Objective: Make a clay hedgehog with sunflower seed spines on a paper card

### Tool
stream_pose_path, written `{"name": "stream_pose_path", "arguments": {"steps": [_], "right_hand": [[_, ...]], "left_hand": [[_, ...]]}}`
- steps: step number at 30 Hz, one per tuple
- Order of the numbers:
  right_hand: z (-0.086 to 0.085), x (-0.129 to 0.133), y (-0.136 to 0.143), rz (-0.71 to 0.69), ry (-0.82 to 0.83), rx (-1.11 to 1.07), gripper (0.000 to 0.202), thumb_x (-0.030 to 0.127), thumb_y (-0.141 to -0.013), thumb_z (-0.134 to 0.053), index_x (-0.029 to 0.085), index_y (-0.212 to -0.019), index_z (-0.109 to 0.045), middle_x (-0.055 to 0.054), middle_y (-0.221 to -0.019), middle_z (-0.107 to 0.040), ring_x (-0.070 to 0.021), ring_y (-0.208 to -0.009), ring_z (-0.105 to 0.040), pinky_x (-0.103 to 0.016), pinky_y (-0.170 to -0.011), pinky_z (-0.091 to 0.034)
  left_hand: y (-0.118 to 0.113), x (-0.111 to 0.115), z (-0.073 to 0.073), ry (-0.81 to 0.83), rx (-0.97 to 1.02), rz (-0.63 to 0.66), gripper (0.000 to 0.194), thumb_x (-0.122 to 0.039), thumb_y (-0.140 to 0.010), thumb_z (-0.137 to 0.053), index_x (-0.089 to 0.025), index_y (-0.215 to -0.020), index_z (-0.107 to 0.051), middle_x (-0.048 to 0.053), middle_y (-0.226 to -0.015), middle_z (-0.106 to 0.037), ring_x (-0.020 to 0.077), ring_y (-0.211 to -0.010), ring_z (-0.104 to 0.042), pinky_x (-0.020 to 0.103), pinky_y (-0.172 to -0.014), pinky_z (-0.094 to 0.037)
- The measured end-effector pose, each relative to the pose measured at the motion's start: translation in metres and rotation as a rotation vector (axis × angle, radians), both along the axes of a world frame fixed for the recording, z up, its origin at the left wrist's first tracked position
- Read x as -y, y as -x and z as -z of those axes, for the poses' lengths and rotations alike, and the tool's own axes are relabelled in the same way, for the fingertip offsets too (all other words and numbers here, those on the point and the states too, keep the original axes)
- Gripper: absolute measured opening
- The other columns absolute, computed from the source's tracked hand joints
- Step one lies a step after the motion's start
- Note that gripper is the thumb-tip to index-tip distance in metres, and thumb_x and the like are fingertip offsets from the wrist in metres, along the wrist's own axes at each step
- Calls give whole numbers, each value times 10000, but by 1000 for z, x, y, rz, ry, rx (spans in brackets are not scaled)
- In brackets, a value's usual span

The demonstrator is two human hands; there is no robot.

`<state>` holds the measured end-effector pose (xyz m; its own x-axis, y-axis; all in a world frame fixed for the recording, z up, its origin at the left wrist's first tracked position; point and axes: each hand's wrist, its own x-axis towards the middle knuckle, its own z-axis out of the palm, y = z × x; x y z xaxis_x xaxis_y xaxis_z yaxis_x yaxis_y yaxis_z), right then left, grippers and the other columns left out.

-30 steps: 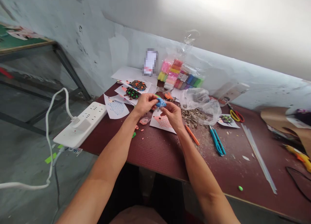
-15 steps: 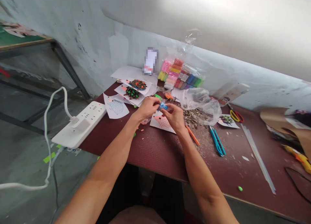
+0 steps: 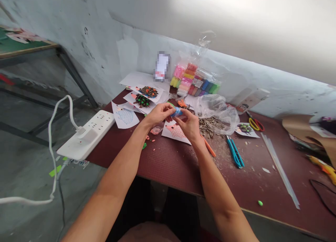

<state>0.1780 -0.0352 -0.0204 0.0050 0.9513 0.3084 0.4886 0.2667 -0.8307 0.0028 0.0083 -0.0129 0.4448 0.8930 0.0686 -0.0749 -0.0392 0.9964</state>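
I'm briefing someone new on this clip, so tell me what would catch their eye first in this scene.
Both hands, left hand and right hand, pinch a small blue clay piece above the red table. Behind them against the wall sits a bag of bright clay packs, with a heap of sunflower seeds spilling from a clear bag just right of the hands. At the table's left edge lies a white power strip.

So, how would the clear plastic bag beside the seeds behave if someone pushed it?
The clear plastic bag looks thin and crumpled, so it would probably crumple rather than slide stiffly. It seems very light. Pushed, it might scatter the seeds lying at its edge.
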Motion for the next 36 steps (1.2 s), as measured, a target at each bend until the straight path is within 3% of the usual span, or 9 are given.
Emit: {"name": "stream_pose_path", "arguments": {"steps": [4,10,14,18,24,29,36], "right_hand": [[-1,1,0,-2,-35,90,312,418,-806,-771,218,-1047,-768,-26,-785,-755,-163,-645,-667,-285,-648,-554],[1,0,2,-72,16,24,289,326,-783,-710,209,-1047,-742,-17,-832,-758,-153,-672,-675,-293,-700,-555],[6,-4,3,-61,51,-90,283,394,-861,-606,195,-1003,-748,-26,-772,-746,-172,-690,-701,-306,-688,-561],[12,-6,3,-19,6,-125,306,469,-831,-668,204,-961,-750,-46,-830,-762,-173,-693,-692,-306,-677,-557],[13,-4,4,79,-70,-80,266,437,-848,-677,213,-968,-755,-45,-852,-767,-171,-669,-658,-318,-691,-556],[10,-2,3,110,-121,-9,203,378,-859,-657,224,-941,-760,-50,-904,-760,-172,-706,-654,-317,-721,-555],[14,0,7,143,-93,64,138,317,-854,-650,219,-867,-746,-35,-814,-750,-166,-650,-648,-305,-709,-542]], "left_hand": [[-1,1,2,30,2,16,259,-339,-918,-745,-156,-883,-564,-10,-700,-649,91,-568,-640,193,-553,-535],[1,-3,1,-29,-7,-129,157,-90,-838,-725,-143,-839,-578,-21,-723,-626,83,-601,-625,194,-556,-546],[1,-4,2,-77,-52,-167,108,-55,-809,-697,-131,-848,-631,-6,-762,-655,80,-618,-624,190,-569,-542],[-1,-4,3,-84,-116,-169,67,-68,-819,-661,-130,-844,-672,11,-768,-678,103,-625,-629,225,-598,-546],[-7,1,-1,-399,-323,-435,43,-147,-789,-750,-161,-793,-710,31,-830,-715,139,-738,-617,256,-736,-509],[-12,6,-1,-410,-399,-269,89,-198,-824,-737,-161,-745,-721,29,-742,-703,153,-693,-604,271,-712,-463],[-15,9,-2,-556,-546,-277,126,-123,-763,-643,-167,-646,-623,19,-698,-613,148,-650,-511,272,-643,-385]]}}
